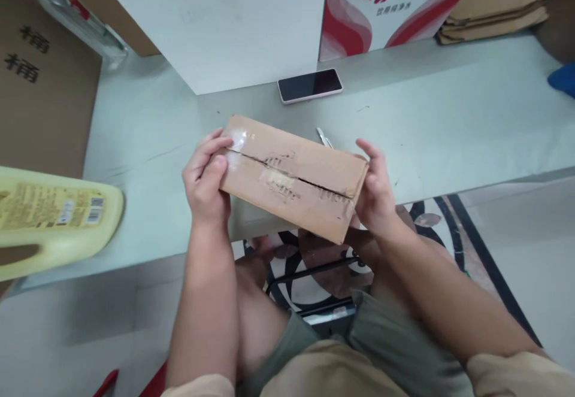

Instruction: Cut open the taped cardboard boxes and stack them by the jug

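Observation:
Between my hands is a brown cardboard box (287,175), tilted and held over the near edge of the table. A dark seam runs along its top face, with torn, scuffed patches around the middle and shiny tape at the left end. My left hand (209,175) grips the left end, thumb on top. My right hand (375,187) supports the right end, its index finger raised off the cardboard and the other fingers partly hidden behind the box. Just beyond the box lies a small silvery metal tool (323,137), partly covered by it.
A phone (309,85) lies at the foot of a large white box (251,26). Flattened cardboard (498,2) is stacked at the back right. On the left are a yellow jug (58,223), a clear plastic bottle (81,14) and a big brown carton (45,85). The table (458,115) ends near my knees.

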`<state>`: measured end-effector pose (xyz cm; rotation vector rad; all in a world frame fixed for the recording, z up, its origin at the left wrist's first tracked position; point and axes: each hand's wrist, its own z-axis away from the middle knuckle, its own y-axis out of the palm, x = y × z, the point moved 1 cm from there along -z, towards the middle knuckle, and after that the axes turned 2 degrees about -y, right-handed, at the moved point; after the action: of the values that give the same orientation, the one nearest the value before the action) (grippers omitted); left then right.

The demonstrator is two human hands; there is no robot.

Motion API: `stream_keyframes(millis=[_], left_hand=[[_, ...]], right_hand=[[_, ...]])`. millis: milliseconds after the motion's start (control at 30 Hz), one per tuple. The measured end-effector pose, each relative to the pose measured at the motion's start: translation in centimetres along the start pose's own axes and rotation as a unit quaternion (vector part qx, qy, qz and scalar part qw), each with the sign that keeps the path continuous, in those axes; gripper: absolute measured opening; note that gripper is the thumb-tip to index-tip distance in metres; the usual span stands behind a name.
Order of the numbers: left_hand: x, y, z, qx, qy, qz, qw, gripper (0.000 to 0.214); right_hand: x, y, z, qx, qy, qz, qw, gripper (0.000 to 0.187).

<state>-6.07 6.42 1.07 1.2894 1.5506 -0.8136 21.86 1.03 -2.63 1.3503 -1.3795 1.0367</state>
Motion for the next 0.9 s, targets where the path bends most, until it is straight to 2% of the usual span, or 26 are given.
stream_keyframes(millis=[100,133,200,233,300,367,433,500,567,633,767,900], left_hand=[[-0.8,-0.3,0.4,-0.100,-0.045,0.072,0.991,0.025],[-1.0,-0.4,0.5,-0.137,-0.054,0.092,0.985,0.024],[-1.3,-0.6,0.5,-0.192,-0.061,0.132,0.971,0.023],[-1.3,-0.7,0.4,-0.204,-0.067,0.148,0.965,0.024],[-1.2,-0.5,0.3,-0.201,-0.117,0.164,0.959,0.025],[-0.9,0.0,0.6,-0.174,-0.220,0.152,0.948,0.026],[-0.6,0.6,1.1,-0.119,-0.324,0.133,0.929,0.030],[-0.5,1.1,1.8,-0.040,-0.382,0.119,0.915,0.049],[-0.3,1.6,2.4,0.036,-0.396,0.109,0.911,0.073],[0.1,1.9,2.9,0.086,-0.391,0.096,0.912,0.088],[1.1,2.4,3.3,0.115,-0.365,0.078,0.921,0.079],[1.9,2.6,3.2,0.130,-0.372,0.075,0.916,0.075]], right_hand=[[-1.0,-0.2,-0.6,-0.062,0.060,-0.016,0.996,0.057],[-1.1,-0.1,-0.7,-0.059,0.088,-0.012,0.994,0.054],[-1.0,0.2,-0.8,0.010,0.122,-0.017,0.992,0.058],[-0.7,0.4,-0.8,0.063,0.113,-0.024,0.991,0.061],[0.1,0.8,-0.5,0.147,0.053,-0.030,0.987,0.064],[1.0,1.1,-0.2,0.184,-0.023,-0.005,0.983,0.065],[1.4,1.2,0.1,0.192,-0.073,0.034,0.978,0.069],[1.4,1.1,0.1,0.190,-0.106,0.064,0.974,0.075],[1.1,0.8,0.0,0.177,-0.131,0.074,0.972,0.078],[0.9,0.4,-0.4,0.171,-0.150,0.075,0.971,0.076],[0.7,-0.1,-1.0,0.157,-0.158,0.108,0.969,0.069],[0.9,0.1,-0.9,0.119,-0.151,0.130,0.973,0.067]])
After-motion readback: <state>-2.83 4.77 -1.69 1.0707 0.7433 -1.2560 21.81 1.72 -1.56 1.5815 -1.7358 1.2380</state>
